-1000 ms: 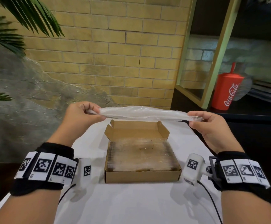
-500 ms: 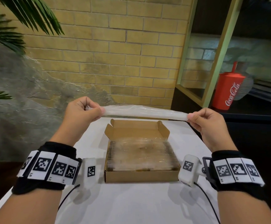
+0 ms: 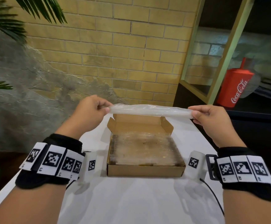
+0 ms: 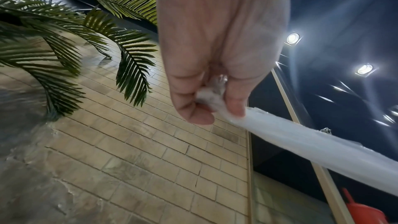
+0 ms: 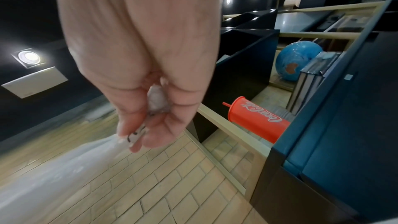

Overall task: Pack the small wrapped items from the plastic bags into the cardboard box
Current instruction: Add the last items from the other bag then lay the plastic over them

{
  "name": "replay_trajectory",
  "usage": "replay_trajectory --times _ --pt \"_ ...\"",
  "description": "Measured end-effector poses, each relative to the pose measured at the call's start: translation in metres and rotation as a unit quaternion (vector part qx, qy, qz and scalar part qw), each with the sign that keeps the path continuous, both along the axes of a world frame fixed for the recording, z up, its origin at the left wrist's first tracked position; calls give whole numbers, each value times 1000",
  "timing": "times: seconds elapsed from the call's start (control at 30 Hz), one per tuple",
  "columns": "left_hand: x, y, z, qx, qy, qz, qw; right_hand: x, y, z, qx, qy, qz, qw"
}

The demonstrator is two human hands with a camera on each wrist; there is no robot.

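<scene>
Clear plastic bag (image 3: 149, 109) stretched taut, long axis 9-to-3 o'clock, above cardboard box (image 3: 145, 170) far edge; left hand (image 3: 89, 111) and right hand (image 3: 212, 118) pinch its ends.

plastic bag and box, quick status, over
Left hand and right hand each pinch an end of the plastic bag, stretched above the open cardboard box. Box lined with wrapped items. Nothing in the way.
</scene>
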State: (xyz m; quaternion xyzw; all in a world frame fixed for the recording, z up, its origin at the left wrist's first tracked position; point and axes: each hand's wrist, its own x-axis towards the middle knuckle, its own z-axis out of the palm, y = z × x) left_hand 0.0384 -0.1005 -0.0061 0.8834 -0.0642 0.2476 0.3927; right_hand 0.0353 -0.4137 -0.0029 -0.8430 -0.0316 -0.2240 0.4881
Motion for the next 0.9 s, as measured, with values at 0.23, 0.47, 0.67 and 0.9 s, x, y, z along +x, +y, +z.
replay_trajectory --times 0.23,0.47,0.67,0.9 --pt "3 1 -1 8 -2 35 999 3 7 0 -65 6 -1 998" --pt "15 -6 -6 -13 71 23 997 12 1 -16 -33 61 -28 997" --pt "33 -3 11 -47 173 30 983 32 -4 -7 -37 163 -7 986" --pt "13 -4 43 -39 298 25 954 9 0 26 -62 265 31 962"
